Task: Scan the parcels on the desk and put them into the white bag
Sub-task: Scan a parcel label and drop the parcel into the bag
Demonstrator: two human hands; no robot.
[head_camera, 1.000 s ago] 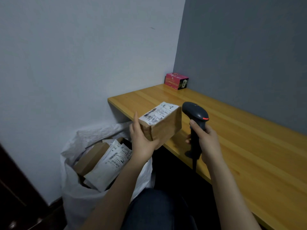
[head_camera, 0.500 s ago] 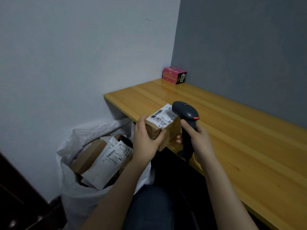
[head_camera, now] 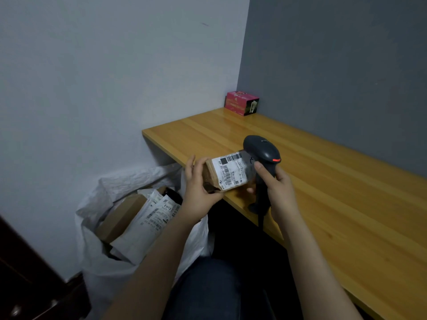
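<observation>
The parcel point(head_camera: 231, 173) is held over the desk's point(head_camera: 346, 192) near edge, label up, w/ thumb & fingers of the L hand point(head_camera: 198, 190) clamped on its left end. The scanner point(head_camera: 262, 151) is gripped by the R hand point(head_camera: 278, 190), fingers wrapped on its handle, head at the parcel's right end. Long axis is laid approx. along the desk edge. The white bag point(head_camera: 92, 204) is set below-left of the desk, nearer the L hand.
</observation>
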